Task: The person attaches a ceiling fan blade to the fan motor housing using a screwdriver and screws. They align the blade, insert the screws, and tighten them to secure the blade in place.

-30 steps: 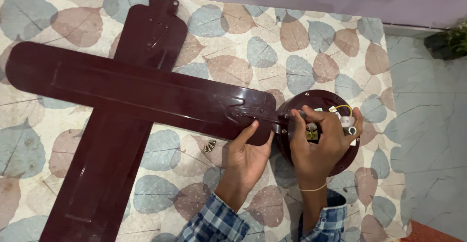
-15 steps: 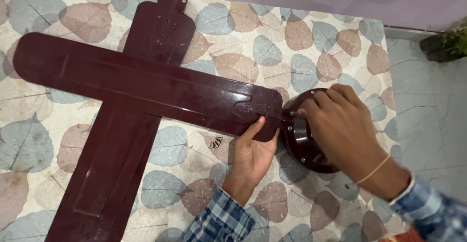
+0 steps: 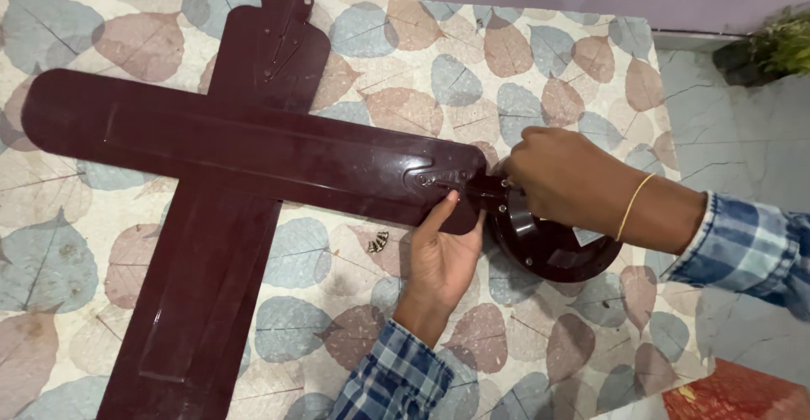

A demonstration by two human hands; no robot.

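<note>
upper fan blade pressed flat on leaf-print cloth by left hand, fingers extended | right hand clenched at blade bracket on motor hub | risk: bracket misaligned if blade is let slide

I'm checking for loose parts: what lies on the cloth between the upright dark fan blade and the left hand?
In the head view, a small striped screw-like piece lies on the leaf-patterned cloth between the upright maroon fan blade and the left hand.
</note>
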